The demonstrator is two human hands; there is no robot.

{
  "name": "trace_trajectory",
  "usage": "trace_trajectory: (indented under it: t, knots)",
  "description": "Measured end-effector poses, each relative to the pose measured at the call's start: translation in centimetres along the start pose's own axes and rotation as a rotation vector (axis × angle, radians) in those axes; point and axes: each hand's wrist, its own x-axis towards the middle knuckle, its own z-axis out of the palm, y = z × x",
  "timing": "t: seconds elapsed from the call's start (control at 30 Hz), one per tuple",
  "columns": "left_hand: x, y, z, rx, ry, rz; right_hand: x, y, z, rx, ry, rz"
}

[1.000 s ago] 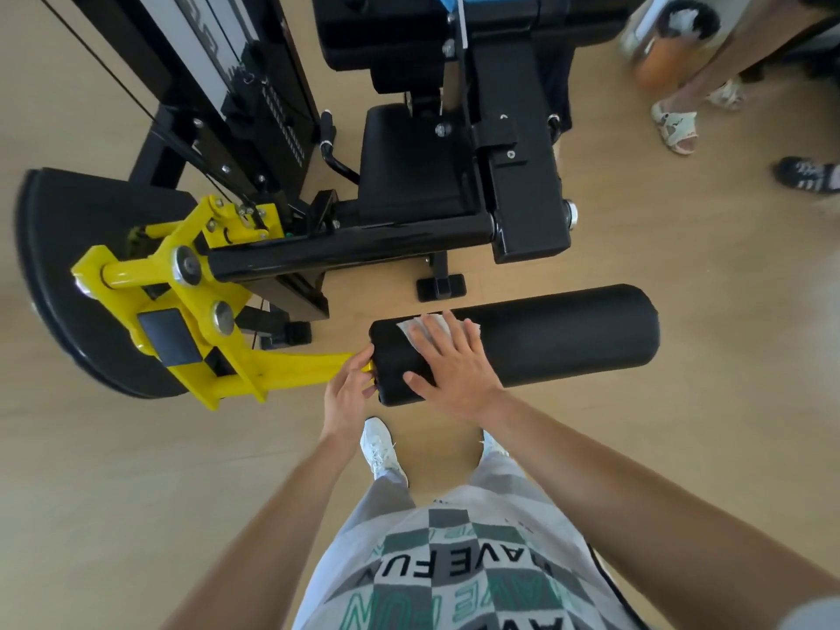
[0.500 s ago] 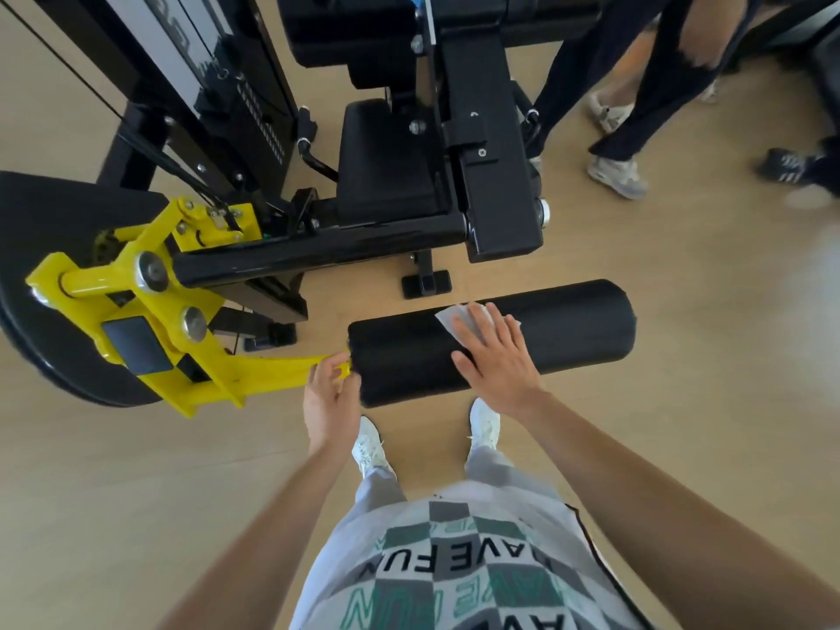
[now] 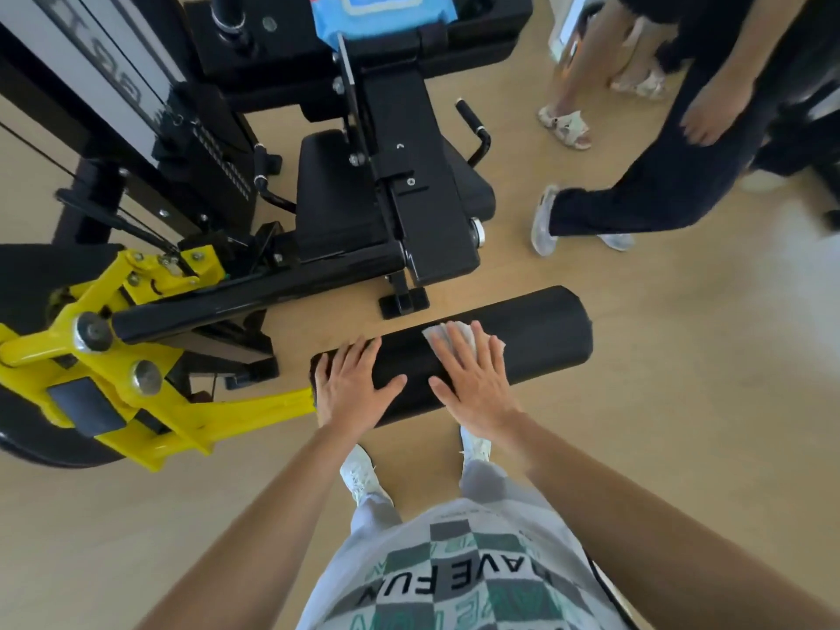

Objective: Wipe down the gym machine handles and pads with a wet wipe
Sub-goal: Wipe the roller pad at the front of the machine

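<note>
Black steel gym machine [image 3: 422, 211] filled the upper view: heavy, rigid, planted on the floor, something to wipe and not to shift. Its yellow lever arm [image 3: 236, 409] ran in to the left end of the roller pad [image 3: 541, 329], so the pad probably swung or turned if pushed hard. The pad lay crosswise just ahead of the person's shoes and clear of the floor. Its skin was smooth and dark, likely vinyl over foam: firm with some give, and slick once wet. Best steadied at one end while the other got wiped. A blue wipe pack [image 3: 382, 11] sat on the machine at the top edge. The two side handles [image 3: 472, 122] by the seat were untouched; they looked narrow and hard, better wiped with the cloth wrapped round them. Left hand [image 3: 350, 388] lay flat on the pad's left end, fingers [image 3: 363, 352] straight and spread, gripping nothing, apparently bracing. Right hand [image 3: 472, 384] lay flat on the pad's middle, fingers [image 3: 479, 352] straight, pressing the wet wipe [image 3: 434, 335] onto the top with no pinch. The wipe was white and crumpled, its edges showing past the fingertips. It looked thin, limp and light and would bunch or slip, so flat-palm pressure suited it.
</note>
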Motion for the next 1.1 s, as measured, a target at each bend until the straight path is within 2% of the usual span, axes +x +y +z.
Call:
trace_trajectory:
  t: [0.13, 0.3, 0.43, 0.57, 0.63, 0.8, 0.9, 1.03, 1.1]
  knots:
    - [-0.1, 0.1, -0.5, -0.003, 0.021, 0.005, -0.7, 2.5, -0.4, -0.033, 0.043, -0.107]
    - [-0.6, 0.9, -0.7, -0.021, 0.055, -0.027, -0.9, 8.4, -1.3, 0.06, 0.127, 0.208]
    - [-2.1, 1.8, -0.2, -0.027, 0.125, -0.058, -1.0, 12.8, -2.4, 0.127, 0.164, 0.391]
    - [-3.4, 2.4, 0.3, -0.024, 0.167, -0.085, 0.0, 13.4, -2.7, 0.177, 0.174, 0.512]
    - [-3.6, 2.5, 0.5, -0.028, 0.197, -0.088, 0.2, 12.3, -2.7, 0.162, 0.157, 0.465]
    - [-3.7, 2.8, 0.6, -0.032, 0.248, -0.095, 0.3, 6.3, -1.4, 0.075, 0.072, 0.107]
    - [-4.5, 2.9, 0.8, -0.027, 0.258, -0.101, 0.1, 2.8, 0.0, 0.037, 0.038, -0.04]
    - [-5.3, 2.7, 1.1, 0.0, 0.3, -0.067, -0.9, 3.4, 0.2, -0.009, 0.062, -0.114]
    - [-4.5, 2.5, 0.5, -0.012, 0.329, -0.069, -1.2, 5.1, -0.3, -0.007, 0.083, -0.071]
